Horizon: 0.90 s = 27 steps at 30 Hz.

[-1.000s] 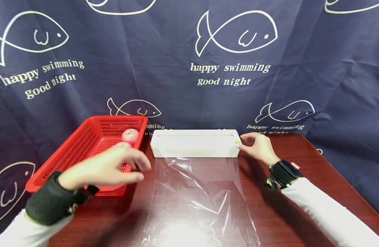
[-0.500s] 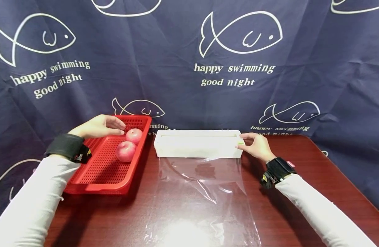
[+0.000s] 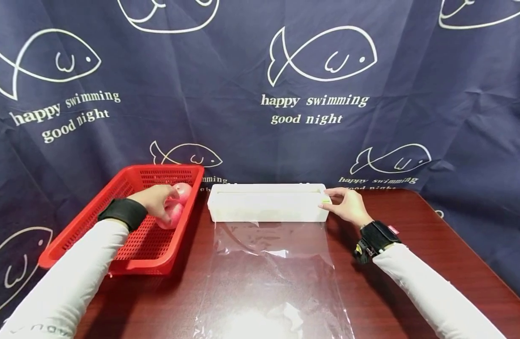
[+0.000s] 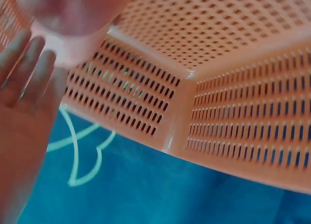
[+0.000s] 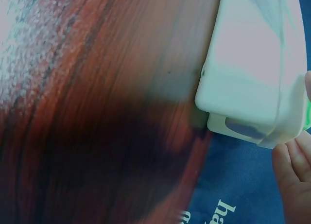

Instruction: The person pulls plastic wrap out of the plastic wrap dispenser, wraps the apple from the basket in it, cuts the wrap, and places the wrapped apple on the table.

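My left hand [image 3: 158, 200] reaches into the red plastic basket [image 3: 111, 269], thumb and fingers spread about the nearer apple [image 3: 173, 213]. In the left wrist view the fingers [image 4: 31, 68] look fairly straight beside the blurred apple [image 4: 73, 12]. A second apple [image 3: 183, 190] lies just behind, partly covered by the hand. My right hand [image 3: 349, 207] pinches the right end of a white cling film dispenser [image 3: 266, 207], near its small green slider [image 3: 325, 201]. A clear sheet of film [image 3: 272, 273] runs from the dispenser toward me over the table.
The dark red wooden table [image 3: 395, 263] ends in a slanting edge on the right. Behind it hangs a navy cloth [image 3: 226, 94] with white fish drawings and lettering. A bright light reflection lies on the film near the front.
My left hand has swung from in front of the basket, over its far left part, then down to the nearer apple. The right hand keeps its hold on the dispenser's end.
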Each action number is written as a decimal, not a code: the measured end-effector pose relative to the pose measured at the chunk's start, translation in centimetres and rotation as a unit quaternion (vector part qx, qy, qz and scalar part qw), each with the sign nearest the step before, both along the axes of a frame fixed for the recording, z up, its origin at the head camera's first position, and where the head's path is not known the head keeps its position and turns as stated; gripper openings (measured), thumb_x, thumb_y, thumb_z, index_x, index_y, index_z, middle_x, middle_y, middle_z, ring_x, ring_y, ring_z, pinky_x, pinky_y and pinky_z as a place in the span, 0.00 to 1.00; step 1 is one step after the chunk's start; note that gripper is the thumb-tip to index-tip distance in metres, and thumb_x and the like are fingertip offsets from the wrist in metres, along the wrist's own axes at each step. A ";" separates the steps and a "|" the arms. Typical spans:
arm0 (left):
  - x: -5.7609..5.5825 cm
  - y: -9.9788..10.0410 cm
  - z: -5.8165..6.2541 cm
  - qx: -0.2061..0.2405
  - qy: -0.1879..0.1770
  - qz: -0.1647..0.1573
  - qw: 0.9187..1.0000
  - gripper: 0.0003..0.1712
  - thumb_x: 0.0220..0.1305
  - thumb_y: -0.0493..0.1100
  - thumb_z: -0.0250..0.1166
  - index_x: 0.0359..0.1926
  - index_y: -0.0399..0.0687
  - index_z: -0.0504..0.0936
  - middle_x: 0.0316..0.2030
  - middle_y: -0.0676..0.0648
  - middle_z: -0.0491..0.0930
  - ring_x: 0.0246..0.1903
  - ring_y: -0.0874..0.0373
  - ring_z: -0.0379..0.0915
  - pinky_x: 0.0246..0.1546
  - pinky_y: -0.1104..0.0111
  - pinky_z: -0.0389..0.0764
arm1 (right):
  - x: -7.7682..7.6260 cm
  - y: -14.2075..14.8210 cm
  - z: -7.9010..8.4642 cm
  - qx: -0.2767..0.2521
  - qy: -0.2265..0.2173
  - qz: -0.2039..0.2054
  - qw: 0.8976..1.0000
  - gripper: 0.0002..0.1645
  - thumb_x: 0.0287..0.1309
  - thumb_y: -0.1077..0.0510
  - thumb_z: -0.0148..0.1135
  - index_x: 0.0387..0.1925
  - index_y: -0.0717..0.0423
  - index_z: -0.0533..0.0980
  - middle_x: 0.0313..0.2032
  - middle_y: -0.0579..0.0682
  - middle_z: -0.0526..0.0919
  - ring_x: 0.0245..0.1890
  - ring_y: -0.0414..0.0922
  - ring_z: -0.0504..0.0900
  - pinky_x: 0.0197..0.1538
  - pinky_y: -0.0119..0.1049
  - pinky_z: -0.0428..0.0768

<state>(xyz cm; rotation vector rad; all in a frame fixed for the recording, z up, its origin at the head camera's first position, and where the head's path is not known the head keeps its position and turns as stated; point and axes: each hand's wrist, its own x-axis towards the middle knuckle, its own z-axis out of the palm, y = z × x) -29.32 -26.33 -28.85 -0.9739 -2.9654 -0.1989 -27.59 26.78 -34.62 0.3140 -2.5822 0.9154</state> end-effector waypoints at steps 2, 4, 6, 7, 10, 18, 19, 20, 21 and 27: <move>0.1 0.3 -0.8 -0.034 0.029 -0.021 0.999 0.41 0.20 0.44 0.81 0.43 0.35 0.79 0.36 0.41 0.81 0.38 0.47 0.75 0.43 0.57 0.78 | 0.0 0.0 -0.1 0.004 0.008 -0.001 1.000 0.27 0.42 0.54 0.76 0.46 0.60 0.82 0.44 0.59 0.86 0.42 0.54 0.87 0.45 0.40 0.83; 0.2 0.7 -1.4 -0.065 0.050 -0.033 0.996 0.45 0.17 0.44 0.83 0.46 0.34 0.78 0.41 0.38 0.81 0.43 0.43 0.76 0.47 0.55 0.79 | 0.0 0.0 -0.2 0.003 0.015 0.003 1.000 0.26 0.42 0.55 0.76 0.45 0.62 0.82 0.44 0.60 0.86 0.42 0.55 0.87 0.45 0.43 0.83; 0.2 1.0 -1.7 -0.100 0.072 -0.045 0.991 0.49 0.14 0.43 0.84 0.48 0.34 0.77 0.48 0.34 0.80 0.50 0.39 0.75 0.53 0.53 0.79 | 0.1 -0.1 -0.2 0.001 0.021 0.006 1.000 0.26 0.41 0.56 0.76 0.45 0.63 0.82 0.44 0.61 0.86 0.42 0.55 0.87 0.45 0.44 0.83; 0.2 1.2 -1.8 -0.120 0.081 -0.053 0.988 0.50 0.14 0.43 0.84 0.49 0.33 0.77 0.50 0.33 0.79 0.53 0.38 0.75 0.55 0.53 0.78 | 0.1 -0.1 -0.2 -0.001 0.024 0.006 1.000 0.26 0.41 0.57 0.76 0.45 0.63 0.82 0.43 0.61 0.86 0.42 0.55 0.87 0.45 0.44 0.83; 0.1 1.5 -2.1 -0.175 0.106 -0.082 0.976 0.50 0.12 0.41 0.84 0.48 0.37 0.77 0.50 0.35 0.79 0.50 0.41 0.78 0.52 0.56 0.80 | 0.0 -0.2 -0.2 -0.004 0.031 0.005 1.000 0.26 0.40 0.57 0.77 0.45 0.63 0.82 0.43 0.61 0.86 0.41 0.55 0.87 0.45 0.42 0.83; -0.7 1.6 -3.5 -0.192 0.192 -0.145 0.951 0.30 0.22 0.34 0.78 0.37 0.48 0.81 0.38 0.46 0.79 0.39 0.49 0.77 0.46 0.60 0.82 | 0.1 -0.3 -0.3 -0.006 0.035 0.002 0.999 0.24 0.40 0.57 0.77 0.43 0.62 0.83 0.42 0.60 0.87 0.41 0.54 0.87 0.42 0.27 0.80; -0.7 1.5 -3.6 -0.189 0.199 -0.148 0.950 0.27 0.24 0.34 0.77 0.36 0.47 0.81 0.37 0.46 0.79 0.39 0.49 0.77 0.47 0.60 0.81 | 0.1 -0.3 -0.3 -0.007 0.036 0.002 0.999 0.24 0.40 0.57 0.77 0.42 0.61 0.83 0.42 0.60 0.87 0.41 0.54 0.87 0.42 0.25 0.79; -0.6 1.4 -3.6 -0.186 0.201 -0.146 0.951 0.26 0.25 0.34 0.77 0.35 0.47 0.81 0.36 0.46 0.79 0.40 0.49 0.77 0.48 0.59 0.81 | 0.1 -0.4 -0.3 -0.008 0.037 0.001 0.999 0.24 0.40 0.57 0.77 0.42 0.61 0.83 0.41 0.59 0.87 0.40 0.53 0.87 0.41 0.24 0.78; -0.5 1.4 -3.5 -0.182 0.202 -0.142 0.952 0.26 0.26 0.34 0.77 0.35 0.47 0.80 0.36 0.46 0.79 0.40 0.49 0.77 0.46 0.59 0.82 | 0.0 -0.4 -0.3 -0.007 0.039 0.000 0.999 0.23 0.39 0.57 0.77 0.41 0.61 0.83 0.41 0.59 0.87 0.40 0.53 0.87 0.40 0.23 0.78; 0.4 1.4 -2.3 -0.193 0.161 -0.095 0.963 0.41 0.19 0.37 0.81 0.45 0.38 0.78 0.46 0.38 0.82 0.48 0.44 0.79 0.46 0.56 0.83 | -0.1 -0.3 -0.5 0.001 0.044 -0.007 0.999 0.23 0.39 0.56 0.78 0.41 0.60 0.84 0.40 0.59 0.87 0.38 0.53 0.87 0.40 0.27 0.79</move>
